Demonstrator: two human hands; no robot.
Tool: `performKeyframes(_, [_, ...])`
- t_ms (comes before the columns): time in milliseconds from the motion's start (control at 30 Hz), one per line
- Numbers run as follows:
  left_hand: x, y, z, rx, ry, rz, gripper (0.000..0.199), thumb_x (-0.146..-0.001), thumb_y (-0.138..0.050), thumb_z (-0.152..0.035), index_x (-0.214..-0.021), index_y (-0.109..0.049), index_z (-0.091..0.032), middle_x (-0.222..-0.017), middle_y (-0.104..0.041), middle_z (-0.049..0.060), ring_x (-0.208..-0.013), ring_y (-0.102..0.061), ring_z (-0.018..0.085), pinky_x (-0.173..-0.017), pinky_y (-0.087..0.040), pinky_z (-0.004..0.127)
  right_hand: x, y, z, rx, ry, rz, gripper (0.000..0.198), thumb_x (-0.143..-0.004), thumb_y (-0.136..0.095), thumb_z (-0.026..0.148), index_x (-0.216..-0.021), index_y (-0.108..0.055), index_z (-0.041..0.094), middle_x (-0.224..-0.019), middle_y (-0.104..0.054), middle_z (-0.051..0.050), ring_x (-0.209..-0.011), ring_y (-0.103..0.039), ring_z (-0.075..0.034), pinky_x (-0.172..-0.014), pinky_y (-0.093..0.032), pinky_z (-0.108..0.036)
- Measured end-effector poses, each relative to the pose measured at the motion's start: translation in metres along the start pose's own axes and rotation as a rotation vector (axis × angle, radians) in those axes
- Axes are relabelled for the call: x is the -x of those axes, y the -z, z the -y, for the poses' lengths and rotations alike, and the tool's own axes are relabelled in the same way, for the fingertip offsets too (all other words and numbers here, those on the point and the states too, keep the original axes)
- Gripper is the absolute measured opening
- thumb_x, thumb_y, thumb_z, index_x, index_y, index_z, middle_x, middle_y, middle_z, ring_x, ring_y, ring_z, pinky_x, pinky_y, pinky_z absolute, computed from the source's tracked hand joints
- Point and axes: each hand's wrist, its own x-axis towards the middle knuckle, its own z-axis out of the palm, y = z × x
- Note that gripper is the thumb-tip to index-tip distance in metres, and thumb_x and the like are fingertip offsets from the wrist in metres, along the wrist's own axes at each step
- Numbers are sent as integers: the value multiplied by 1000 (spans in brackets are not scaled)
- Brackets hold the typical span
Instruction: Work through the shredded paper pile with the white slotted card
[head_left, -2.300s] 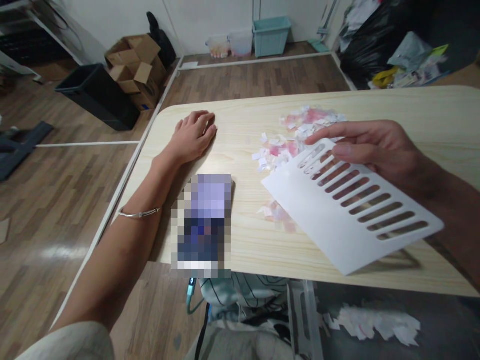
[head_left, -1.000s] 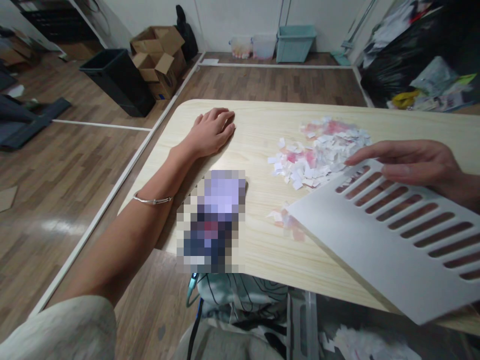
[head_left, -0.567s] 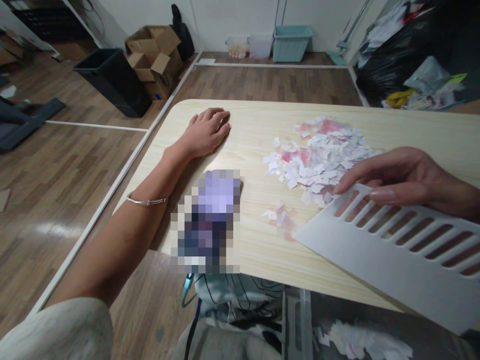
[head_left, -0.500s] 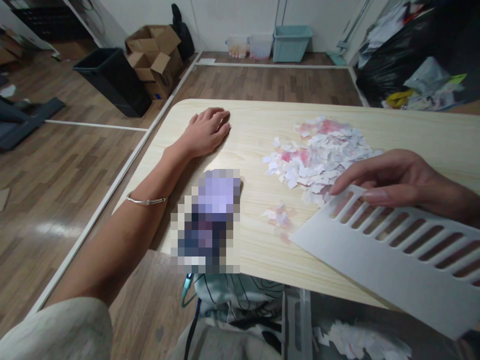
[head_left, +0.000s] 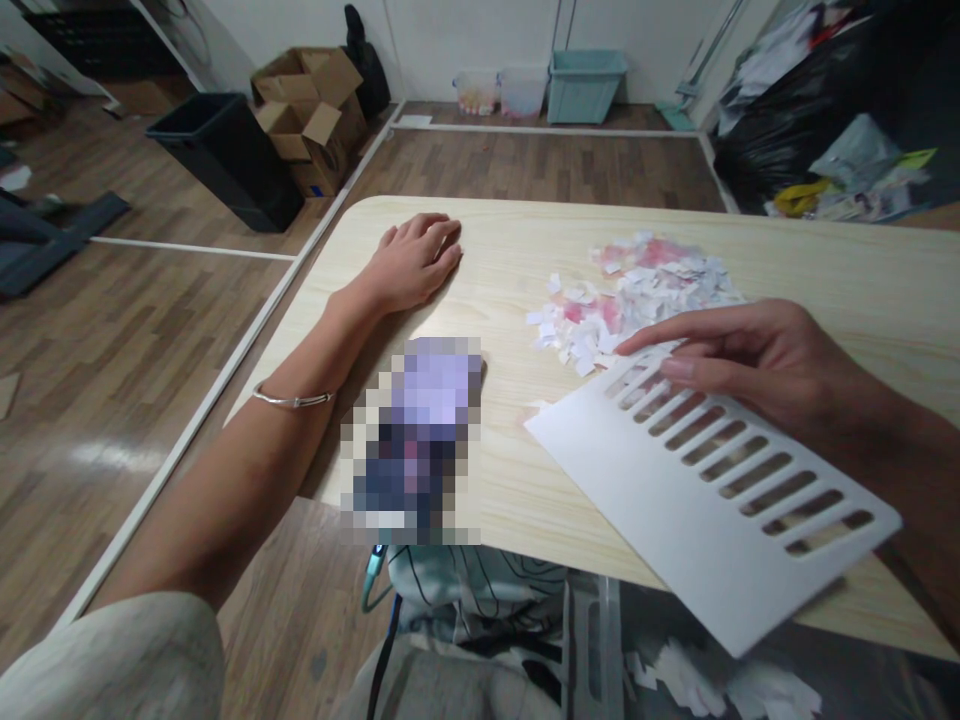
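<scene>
A pale wood-grain desk [head_left: 847, 255] fills most of the view, its front edge toward the person and its far left corner rounded. Beyond the left edge, on the floor, stands a black bin [head_left: 225, 160].

Under the front edge, right of the person's lap, sits a grey container [head_left: 609, 650] with loose paper [head_left: 772, 690] inside; only part shows. Being open below the edge, it seems placed to lie within easy reach.

The white slotted panel [head_left: 645, 480] slants above the right part of the desk, its near corner jutting past the front edge. Whether its left corner touches the desktop, I cannot tell.

Toward the far edge, right of the middle, lies a heap of torn paper [head_left: 667, 285], mostly white with pinkish patches, partly covered by the right hand [head_left: 772, 350]. That hand grasps the panel by its slotted side, thumb on top and index finger stretched along the rim, probably because the narrow bars give a sure hold and leave the solid edge free.

The left hand [head_left: 416, 262] holds nothing; it rests palm down near the far left corner, likely to prop the body.

A pixelated phone [head_left: 439, 385] lies by the front edge, perhaps because its cable [head_left: 371, 575] comes up from below there. Smallest is the thin bracelet [head_left: 292, 402] on the left wrist.
</scene>
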Motion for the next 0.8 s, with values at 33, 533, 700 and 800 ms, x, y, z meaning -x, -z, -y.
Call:
performKeyframes(33, [-1, 0, 0, -15, 3, 5, 76, -133, -38, -50, -199, -51, -13, -209, -48, 21, -196, -41, 41, -165, -28, 68, -1, 5, 1, 0, -16, -46, 29, -81, -114, 34, -108, -106, 27, -60, -76, -2, -43, -65, -16, -39, -41, -21])
performKeyframes(533, [-9, -11, 22, -19, -68, -51, 68, -136, -43, -53, -195, -57, -22, -205, -55, 20, -192, -49, 41, -161, -35, 69, 8, 0, 2, -88, -32, -5, 17, -90, -109, 34, -106, -107, 28, -54, -69, 2, -39, -50, -9, -38, -27, -18])
performKeyframes(700, [-8, -10, 18, -25, -52, -42, 71, -136, -41, -49, -197, -55, -17, -206, -53, 23, -193, -47, 43, -161, -34, 70, 6, 3, -2, -145, -38, 68, 19, -91, -112, 38, -107, -107, 29, -56, -68, 2, -37, -46, -9, -37, -31, -20])
performKeyframes(800, [-7, -9, 16, -22, -56, -45, 70, -136, -42, -50, -197, -55, -18, -206, -53, 23, -192, -50, 44, -160, -36, 71, 10, -2, 3, -137, -60, -55, 18, -84, -112, 31, -101, -105, 29, -57, -65, 3, -42, -50, -9, -41, -32, -19])
